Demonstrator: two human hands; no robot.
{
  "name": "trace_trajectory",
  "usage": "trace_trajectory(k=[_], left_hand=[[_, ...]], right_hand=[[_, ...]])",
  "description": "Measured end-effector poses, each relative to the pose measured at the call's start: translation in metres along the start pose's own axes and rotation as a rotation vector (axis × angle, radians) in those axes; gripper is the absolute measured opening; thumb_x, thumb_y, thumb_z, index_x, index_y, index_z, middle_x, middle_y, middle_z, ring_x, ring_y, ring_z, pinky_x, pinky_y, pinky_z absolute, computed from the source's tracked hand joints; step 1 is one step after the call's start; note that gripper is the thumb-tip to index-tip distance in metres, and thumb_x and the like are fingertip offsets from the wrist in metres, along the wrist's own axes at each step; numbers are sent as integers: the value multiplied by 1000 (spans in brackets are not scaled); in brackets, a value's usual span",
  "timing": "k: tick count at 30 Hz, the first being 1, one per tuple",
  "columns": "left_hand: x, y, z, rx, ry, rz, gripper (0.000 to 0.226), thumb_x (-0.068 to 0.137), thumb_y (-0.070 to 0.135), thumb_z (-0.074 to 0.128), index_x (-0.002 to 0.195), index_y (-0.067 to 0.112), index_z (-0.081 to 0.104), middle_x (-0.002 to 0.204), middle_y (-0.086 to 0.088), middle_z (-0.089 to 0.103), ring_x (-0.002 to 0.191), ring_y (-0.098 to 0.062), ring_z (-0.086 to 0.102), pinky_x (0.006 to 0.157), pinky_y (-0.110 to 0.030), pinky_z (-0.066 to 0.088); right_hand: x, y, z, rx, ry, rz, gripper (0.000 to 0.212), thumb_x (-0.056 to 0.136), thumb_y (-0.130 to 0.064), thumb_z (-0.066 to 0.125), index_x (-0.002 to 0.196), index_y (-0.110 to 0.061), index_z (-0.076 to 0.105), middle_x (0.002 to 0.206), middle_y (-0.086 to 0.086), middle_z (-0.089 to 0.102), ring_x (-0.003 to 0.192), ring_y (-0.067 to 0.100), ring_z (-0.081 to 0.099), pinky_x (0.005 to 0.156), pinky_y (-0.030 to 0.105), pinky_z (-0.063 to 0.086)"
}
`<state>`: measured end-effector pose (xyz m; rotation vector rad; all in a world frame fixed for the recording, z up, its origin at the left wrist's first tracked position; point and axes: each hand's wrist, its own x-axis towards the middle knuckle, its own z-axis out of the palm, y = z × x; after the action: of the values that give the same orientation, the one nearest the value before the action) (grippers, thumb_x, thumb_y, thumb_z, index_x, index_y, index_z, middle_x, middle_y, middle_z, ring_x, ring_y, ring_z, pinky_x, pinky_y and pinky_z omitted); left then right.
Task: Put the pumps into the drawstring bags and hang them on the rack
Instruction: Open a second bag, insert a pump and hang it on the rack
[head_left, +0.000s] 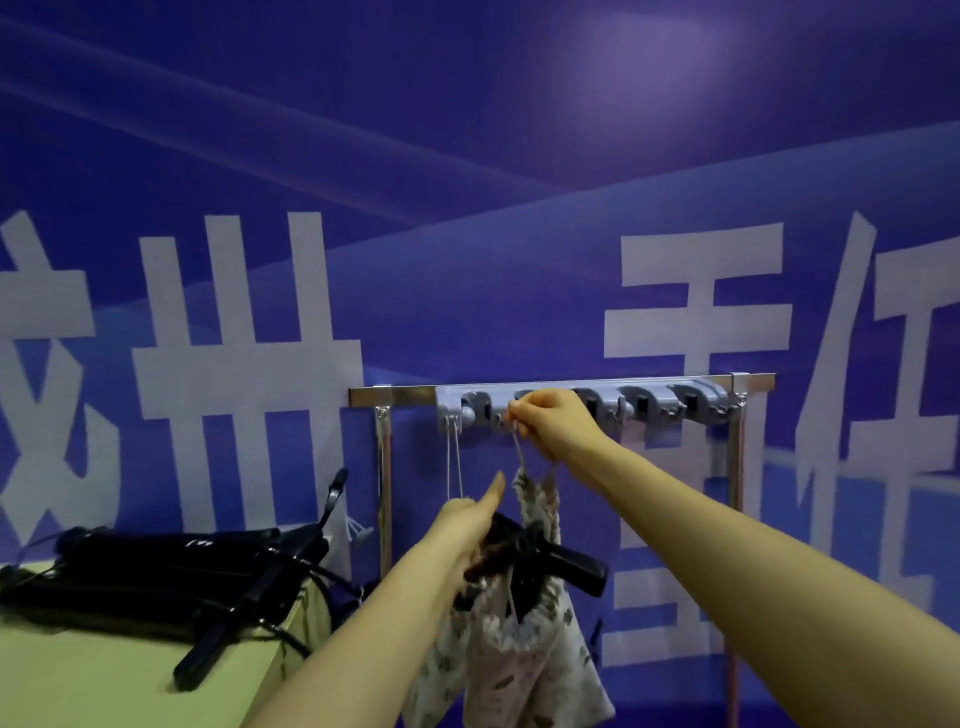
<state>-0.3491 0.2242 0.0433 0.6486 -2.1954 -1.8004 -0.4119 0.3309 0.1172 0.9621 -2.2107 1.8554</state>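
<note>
Head view, both arms reaching toward the rack. Right hand: fingers clenched in a pinch on a drawstring cord, held against the grey hook strip of the rack, at the second hook from the left; the cord runs straight down from these fingers to the gathered fabric just below. Left hand: below and to the left of the right fingers, thumb pointing up, remaining fingers curled round the neck of the drawstring bag; the patterned bag hangs down beneath this grip, clear of the worktop. Pump: inside the bag, its black handle projecting from the mouth just right of the left fingers. Second cord: hung from the leftmost hook, left of the right fingers, dropping to the top of the left hand; whether it belongs to the same bag cannot be told. Further pumps: a black pile on the worktop, well to the left of both hands. Background: blue banner with large white characters, behind the rack.
</note>
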Motion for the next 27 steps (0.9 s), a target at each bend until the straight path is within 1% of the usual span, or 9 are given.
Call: trace_trajectory(k=[4,7,10,14,16,19,21,23,27], left_hand=[[41,-5,-3,185,30,123,54,86,60,46,55,18,32,57,-2,33,49,-15,36,49,-25,30],[62,0,-3,271,21,174,58,84,66,42,53,17,33,60,-6,37,55,-18,40,55,-28,30],[79,3,1,335,4,201,57,83,67,42,57,17,40,70,-9,44,65,-19,43,59,-31,31],[96,0,7,339,-19,232,57,81,69,43,57,18,40,74,-10,44,70,-18,42,66,-29,32],[101,-4,9,306,-17,226,57,80,68,47,53,19,36,70,-11,41,68,-19,41,65,-29,32],[107,-13,14,314,13,221,58,78,69,50,50,21,32,59,-6,35,64,-20,39,65,-29,31],[110,-19,15,333,21,205,59,77,70,50,49,22,32,51,-1,32,58,-20,39,63,-29,32],[110,-26,15,345,21,198,59,79,68,50,48,22,31,47,2,31,48,-17,38,55,-27,34],[106,-41,15,350,17,226,55,86,58,50,52,20,28,49,1,27,37,-11,32,30,-12,26]], right_hand=[[29,15,3,-124,6,-26,28,93,-11,51,71,0,63,49,0,45,27,2,33,34,13,26],[51,24,6,-186,44,-66,26,93,-10,51,74,0,65,50,-1,48,33,0,40,36,8,27],[68,34,9,-259,77,-96,28,94,-16,51,74,-5,66,54,1,53,48,7,47,38,8,32],[83,52,12,-309,151,-104,32,95,-21,51,78,0,68,61,7,58,54,13,49,47,15,37],[86,59,13,-314,177,-100,33,94,-20,51,76,3,67,65,11,61,57,17,51,58,28,41],[88,69,14,-344,190,-113,35,93,-16,51,62,-1,61,62,14,61,50,14,46,58,26,37],[85,77,15,-341,172,-106,39,93,-15,50,55,-9,54,54,5,56,44,7,45,50,20,37],[81,85,16,-324,152,-82,37,95,-16,48,59,-11,53,53,-2,54,44,7,47,43,9,34],[73,101,21,-265,130,-28,29,96,-16,46,70,-9,57,58,-2,59,50,9,48,50,18,40]])
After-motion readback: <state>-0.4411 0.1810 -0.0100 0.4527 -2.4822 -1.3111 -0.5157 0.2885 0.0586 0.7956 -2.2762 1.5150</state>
